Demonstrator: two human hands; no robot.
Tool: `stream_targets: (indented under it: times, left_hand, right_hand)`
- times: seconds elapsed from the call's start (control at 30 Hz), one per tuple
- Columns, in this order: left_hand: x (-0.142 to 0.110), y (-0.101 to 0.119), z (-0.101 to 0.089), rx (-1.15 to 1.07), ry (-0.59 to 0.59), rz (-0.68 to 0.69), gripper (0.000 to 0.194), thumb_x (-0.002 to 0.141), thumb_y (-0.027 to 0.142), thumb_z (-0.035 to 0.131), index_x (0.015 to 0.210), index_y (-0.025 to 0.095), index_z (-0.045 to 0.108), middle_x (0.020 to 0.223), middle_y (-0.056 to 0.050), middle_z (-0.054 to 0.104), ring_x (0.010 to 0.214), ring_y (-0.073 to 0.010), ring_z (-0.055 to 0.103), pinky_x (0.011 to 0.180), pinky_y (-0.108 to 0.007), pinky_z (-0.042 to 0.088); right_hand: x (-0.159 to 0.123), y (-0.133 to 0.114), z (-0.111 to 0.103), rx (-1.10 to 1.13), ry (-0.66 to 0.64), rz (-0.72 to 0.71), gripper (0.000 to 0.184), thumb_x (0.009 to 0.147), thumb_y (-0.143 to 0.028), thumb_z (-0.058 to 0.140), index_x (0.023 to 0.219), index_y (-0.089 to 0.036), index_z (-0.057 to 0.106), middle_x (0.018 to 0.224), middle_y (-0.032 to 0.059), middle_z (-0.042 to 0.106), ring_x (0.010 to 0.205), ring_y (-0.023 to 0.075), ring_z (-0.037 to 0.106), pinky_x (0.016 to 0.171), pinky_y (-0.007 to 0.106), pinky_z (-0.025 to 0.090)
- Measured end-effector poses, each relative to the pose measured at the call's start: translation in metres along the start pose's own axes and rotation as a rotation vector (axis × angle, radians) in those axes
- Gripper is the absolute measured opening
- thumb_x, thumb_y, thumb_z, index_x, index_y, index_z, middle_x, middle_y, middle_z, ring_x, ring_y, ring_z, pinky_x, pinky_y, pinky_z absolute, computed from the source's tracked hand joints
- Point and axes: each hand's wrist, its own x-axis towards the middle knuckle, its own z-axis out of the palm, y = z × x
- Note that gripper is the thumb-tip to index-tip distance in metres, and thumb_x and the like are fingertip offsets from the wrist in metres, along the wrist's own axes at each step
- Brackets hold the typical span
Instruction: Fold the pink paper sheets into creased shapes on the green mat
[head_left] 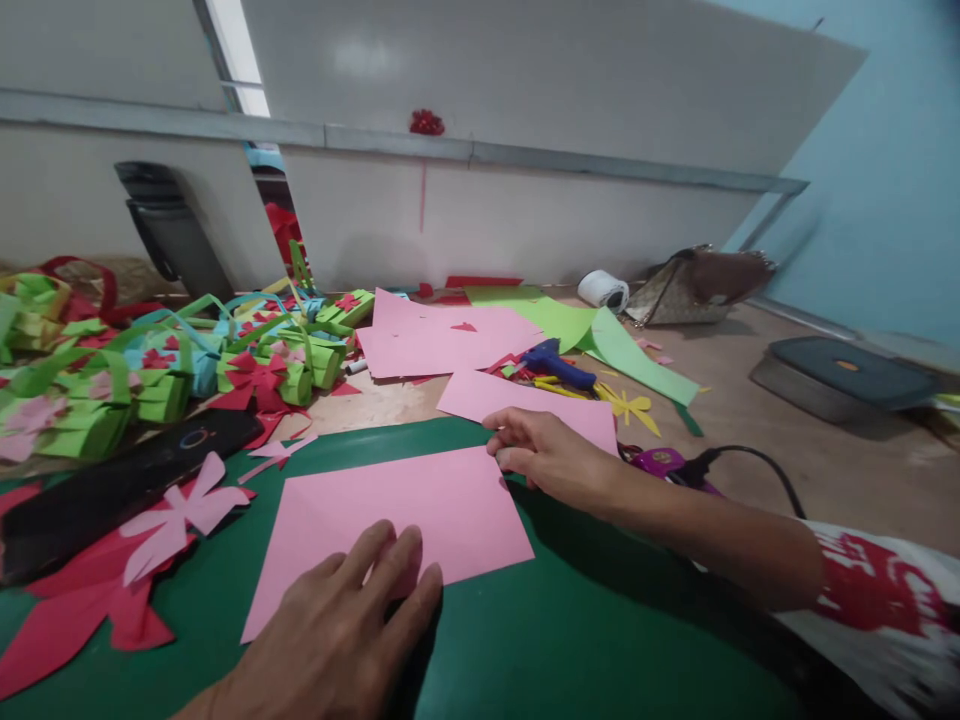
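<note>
A rectangular sheet of pink paper [390,515] lies on a dark green surface in front of me. My left hand [337,620] rests on the sheet's lower edge, fingers stretched out and spread. At the far right corner of the sheet is my right hand [544,455], its thumb and fingers curled in a pinch around the paper's corner. Just behind that hand lies another pink paper strip [525,400], partly covered by the hand. Beyond it, a larger pink sheet [442,340] has a small red scrap on it.
Green paper bags [165,395] with flowers crowd the left, near a black phone [135,480] and pink paper flower [180,515]. Behind my right hand lie a blue glue gun [559,365], yellow flower [630,405] and purple device [664,462]. A lidded container [840,375] sits right.
</note>
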Motion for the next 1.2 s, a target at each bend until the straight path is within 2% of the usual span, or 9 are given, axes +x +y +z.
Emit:
stream_targets:
  times: [0.17, 0.27, 0.37, 0.57, 0.73, 0.9, 1.03, 1.13, 1.2]
  left_hand:
    - [0.004, 0.000, -0.005, -0.025, -0.059, 0.003, 0.039, 0.088, 0.017, 0.045, 0.126, 0.021, 0.052, 0.127, -0.014, 0.056, 0.109, -0.0347, 0.050, 0.069, -0.039, 0.056]
    - [0.006, 0.000, -0.005, -0.018, -0.058, -0.008, 0.038, 0.089, 0.019, 0.047, 0.126, 0.021, 0.053, 0.129, -0.014, 0.053, 0.112, -0.0341, 0.048, 0.072, -0.040, 0.056]
    - [0.007, -0.001, -0.005, -0.014, -0.065, -0.017, 0.037, 0.090, 0.022, 0.048, 0.127, 0.022, 0.052, 0.129, -0.013, 0.053, 0.110, -0.0323, 0.048, 0.073, -0.037, 0.055]
    - [0.010, 0.000, -0.007, -0.039, -0.067, -0.014, 0.037, 0.088, 0.020, 0.051, 0.125, 0.020, 0.051, 0.128, -0.015, 0.054, 0.107, -0.0343, 0.050, 0.069, -0.041, 0.056]
    - [0.013, 0.001, -0.009, -0.036, -0.056, -0.013, 0.037, 0.087, 0.017, 0.049, 0.125, 0.018, 0.051, 0.126, -0.015, 0.056, 0.105, -0.0346, 0.053, 0.067, -0.042, 0.057]
    - [0.012, 0.002, -0.008, -0.032, -0.052, -0.023, 0.038, 0.086, 0.018, 0.050, 0.124, 0.018, 0.052, 0.126, -0.015, 0.057, 0.102, -0.0348, 0.056, 0.066, -0.042, 0.057]
    - [0.015, 0.003, -0.014, 0.058, 0.165, -0.090, 0.049, 0.089, 0.016, 0.048, 0.137, 0.017, 0.042, 0.139, -0.019, 0.048, 0.124, -0.0386, 0.045, 0.087, -0.049, 0.050]
    - [0.020, -0.004, -0.032, 0.136, 0.318, -0.151, 0.055, 0.091, 0.015, 0.050, 0.144, 0.020, 0.033, 0.151, -0.016, 0.033, 0.141, -0.0388, 0.023, 0.106, -0.057, 0.031]
    - [0.020, -0.012, -0.046, 0.164, 0.386, -0.205, 0.056, 0.091, 0.017, 0.054, 0.143, 0.020, 0.034, 0.152, -0.016, 0.032, 0.142, -0.0396, 0.021, 0.109, -0.059, 0.024]
  right_hand:
    - [0.008, -0.003, 0.000, -0.028, 0.027, 0.029, 0.038, 0.078, -0.006, 0.048, 0.115, -0.010, 0.055, 0.076, 0.0016, 0.059, 0.067, 0.0122, 0.058, 0.051, 0.020, 0.040]
    - [0.013, -0.006, -0.001, -0.070, 0.027, 0.083, 0.020, 0.075, -0.007, 0.050, 0.090, -0.013, 0.062, 0.063, -0.0010, 0.056, 0.054, 0.0101, 0.052, 0.044, 0.020, 0.033]
    - [0.019, -0.009, -0.002, -0.088, -0.020, 0.148, 0.011, 0.071, -0.008, 0.051, 0.065, -0.016, 0.056, 0.052, -0.0031, 0.053, 0.041, 0.0074, 0.045, 0.039, 0.020, 0.027]
    - [0.023, -0.005, -0.002, -0.099, -0.040, 0.103, 0.010, 0.070, -0.012, 0.054, 0.063, -0.018, 0.053, 0.048, -0.0048, 0.050, 0.041, 0.0080, 0.044, 0.039, 0.020, 0.029]
    - [0.020, 0.003, -0.002, -0.142, -0.029, -0.085, 0.006, 0.074, -0.020, 0.057, 0.071, -0.017, 0.061, 0.054, -0.0049, 0.050, 0.050, 0.0096, 0.044, 0.047, 0.023, 0.031]
    - [0.007, 0.003, 0.003, -0.218, 0.031, -0.227, 0.014, 0.073, -0.018, 0.058, 0.060, -0.018, 0.057, 0.058, -0.0036, 0.052, 0.055, 0.0114, 0.045, 0.051, 0.025, 0.031]
    - [-0.012, 0.000, 0.007, -0.252, 0.181, -0.362, 0.013, 0.082, -0.018, 0.054, 0.070, -0.019, 0.057, 0.071, -0.0006, 0.059, 0.068, 0.0149, 0.053, 0.064, 0.028, 0.040]
    - [-0.027, 0.006, 0.006, -0.304, 0.358, -0.691, 0.011, 0.091, -0.014, 0.047, 0.087, -0.021, 0.055, 0.083, 0.0020, 0.065, 0.076, 0.0149, 0.062, 0.071, 0.027, 0.046]
    - [-0.035, 0.014, 0.003, -0.381, 0.410, -0.980, 0.014, 0.093, -0.011, 0.043, 0.095, -0.022, 0.052, 0.092, 0.0051, 0.068, 0.086, 0.0156, 0.066, 0.075, 0.027, 0.050]
